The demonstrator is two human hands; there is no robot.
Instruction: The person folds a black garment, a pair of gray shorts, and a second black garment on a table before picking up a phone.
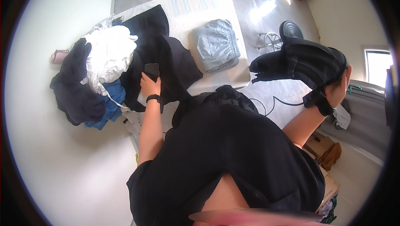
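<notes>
My left hand [150,87], with a dark band at the wrist, grips a black smartphone [152,71]. Beneath the phone, a black garment [156,45] lies spread on the pale mattress [183,5]. Raised at the right, my right hand [339,88] holds a black garment [306,61] with visible seams; it hangs out toward the mattress corner, and cloth hides part of the fingers. A folded grey-blue garment with a gathered waistband [216,45] rests near the mattress's right edge. Left of the phone are a crumpled white garment [110,47], a dark navy one [79,88] and a blue one [116,92].
Beyond the mattress's right side stands a stool with a round black seat [291,29] and wheeled base. A black cable [287,100] curves over the floor. Cardboard boxes [329,186] sit at lower right. A wall borders the left, with a pink cup-like object [59,56] beside the clothes.
</notes>
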